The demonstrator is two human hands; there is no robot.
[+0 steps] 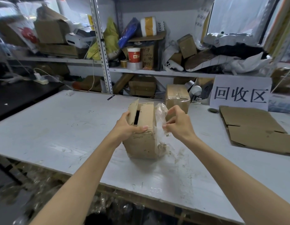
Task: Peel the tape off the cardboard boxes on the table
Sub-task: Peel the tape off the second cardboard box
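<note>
The job is standing partway through on the white tabletop [59,127]. The small brown cardboard box [141,143] is sitting upright near the table's middle, its top flaps already parted with a dark gap showing between them, and a crumpled strip of clear plastic tape [160,114] is coming away from its right side. The left hand [131,125] is gripping the box's top, fingers wrapped round the left flap and thumb pressing along the near rim to steady it. The right hand [178,125] is pinching the loose tape, fingers bunched on the film just beside the box's upper right corner. The tape's lower end is clinging to the box's bottom right corner, so this box looks nearly but not wholly stripped. Behind it, a second brown cardboard box [177,96] is waiting with glossy tape across its top, seemingly untouched. A flattened brown cardboard sheet [254,129] is lying to the right, apparently finished.
</note>
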